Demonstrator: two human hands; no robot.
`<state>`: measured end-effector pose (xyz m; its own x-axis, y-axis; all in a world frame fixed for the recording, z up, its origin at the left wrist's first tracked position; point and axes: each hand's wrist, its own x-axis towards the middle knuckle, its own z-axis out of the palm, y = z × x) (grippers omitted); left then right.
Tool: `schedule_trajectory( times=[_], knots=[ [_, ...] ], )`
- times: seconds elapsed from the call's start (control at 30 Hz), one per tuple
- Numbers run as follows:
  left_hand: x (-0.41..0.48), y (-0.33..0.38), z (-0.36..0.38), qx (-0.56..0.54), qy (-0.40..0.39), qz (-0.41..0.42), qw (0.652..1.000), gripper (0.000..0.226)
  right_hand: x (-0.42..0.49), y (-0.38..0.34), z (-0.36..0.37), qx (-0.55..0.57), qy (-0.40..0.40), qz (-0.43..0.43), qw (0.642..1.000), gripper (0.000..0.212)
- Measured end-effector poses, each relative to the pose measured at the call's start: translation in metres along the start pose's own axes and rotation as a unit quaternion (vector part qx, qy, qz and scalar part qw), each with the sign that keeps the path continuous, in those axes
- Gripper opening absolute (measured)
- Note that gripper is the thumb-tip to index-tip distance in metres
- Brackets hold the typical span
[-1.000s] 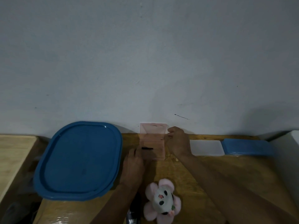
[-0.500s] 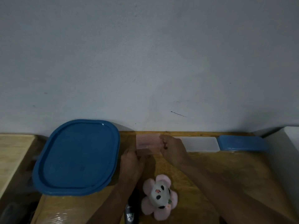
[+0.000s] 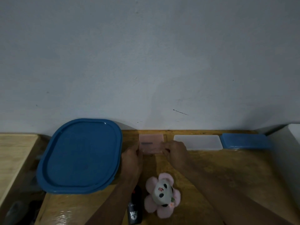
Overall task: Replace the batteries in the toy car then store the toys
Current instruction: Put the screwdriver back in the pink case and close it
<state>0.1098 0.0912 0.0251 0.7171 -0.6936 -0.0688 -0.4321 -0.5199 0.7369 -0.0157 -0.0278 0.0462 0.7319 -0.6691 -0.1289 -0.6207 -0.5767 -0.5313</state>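
While left hand (image 3: pixel 132 161) and right hand (image 3: pixel 176 151) grip pink case (image 3: pixel 151 142), plush (image 3: pixel 162 192) between forearms (image 3: pixel 219 189)

dim, bluish cast | soft overall blur | wide-angle bowing at edges | glare on table (image 3: pixel 53 215) bottom-left

A blue lid (image 3: pixel 79 156), translucent pink box (image 3: pixel 151 143), white lid (image 3: pixel 198 142), small blue lid (image 3: pixel 245 141) and pink-petalled plush (image 3: pixel 162 194) with black eye patches sit on yellow-brown wood (image 3: pixel 235 168).

pink case (image 3: pixel 151 141): lid was upright, now lowered flat | right hand (image 3: pixel 176 151): dropped from lid top to case's side
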Motion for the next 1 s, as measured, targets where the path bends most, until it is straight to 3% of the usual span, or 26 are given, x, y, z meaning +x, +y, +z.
schedule_trajectory(
  times=[0.27,0.4,0.6,0.7,0.83,0.93,1.0],
  knots=[
    [0.002,0.004,0.000,0.010,-0.003,-0.021,1.000,0.016,0.003,-0.003,0.006,-0.021,-0.001,0.025,0.999,0.019],
    [0.001,0.012,-0.003,0.091,-0.040,-0.016,0.995,0.017,0.000,-0.008,0.002,-0.020,-0.004,0.022,1.000,0.022],
    [-0.027,0.027,-0.014,0.191,-0.047,0.090,0.976,0.030,-0.027,-0.021,-0.022,-0.052,0.029,-0.007,0.998,0.032],
    [-0.038,0.032,-0.030,0.199,-0.026,0.139,0.970,0.040,-0.048,-0.030,-0.035,-0.051,0.097,-0.059,0.992,0.025],
    [-0.063,0.054,-0.072,0.229,0.044,0.216,0.948,0.033,-0.077,-0.042,-0.047,-0.064,0.110,-0.090,0.988,0.059],
    [-0.095,0.062,-0.106,0.267,0.081,0.218,0.935,0.028,-0.103,-0.058,-0.060,-0.064,0.128,-0.105,0.984,0.047],
    [-0.119,0.060,-0.122,0.270,0.097,0.189,0.939,0.037,-0.120,-0.071,-0.063,-0.051,0.136,-0.119,0.982,0.043]
  ],
)
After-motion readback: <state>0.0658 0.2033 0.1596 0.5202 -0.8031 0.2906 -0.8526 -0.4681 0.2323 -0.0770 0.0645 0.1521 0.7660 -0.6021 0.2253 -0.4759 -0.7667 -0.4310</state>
